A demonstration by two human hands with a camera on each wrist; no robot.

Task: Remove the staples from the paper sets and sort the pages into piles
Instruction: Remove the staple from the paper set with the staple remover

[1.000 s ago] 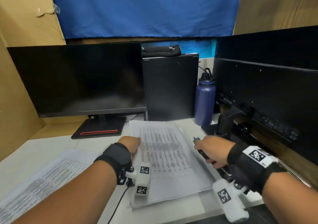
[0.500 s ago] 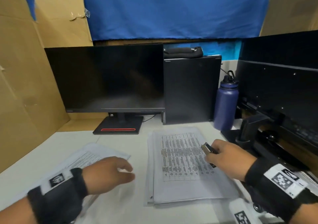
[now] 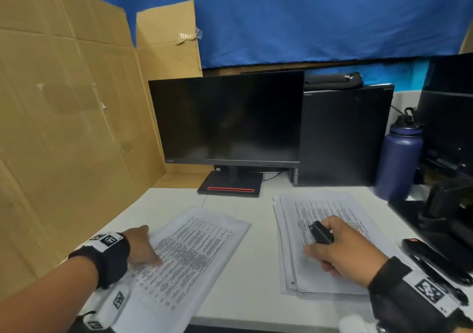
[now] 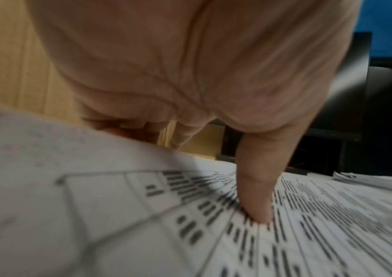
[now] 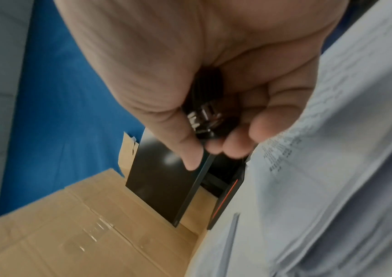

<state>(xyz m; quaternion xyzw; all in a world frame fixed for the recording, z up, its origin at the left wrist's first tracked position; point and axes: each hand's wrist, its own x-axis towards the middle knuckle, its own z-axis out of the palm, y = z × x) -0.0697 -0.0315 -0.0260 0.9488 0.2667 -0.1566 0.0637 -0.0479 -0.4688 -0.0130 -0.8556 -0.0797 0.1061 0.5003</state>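
Observation:
Two stacks of printed pages lie on the white desk. My left hand holds the left paper set at its left edge. In the left wrist view the thumb presses on the top page, and the other fingers sit behind the raised edge. My right hand hovers over the right pile and grips a black staple remover. The right wrist view shows the staple remover's metal part between thumb and fingers, beside the pile.
A dark monitor and a black computer case stand behind the papers. A navy bottle and more black equipment crowd the right. A black stapler lies near my right wrist. A cardboard wall closes the left side.
My left hand left the right pile, crossed the desk and took hold of the left paper set. My right hand kept the staple remover over the right pile. The head view swung left.

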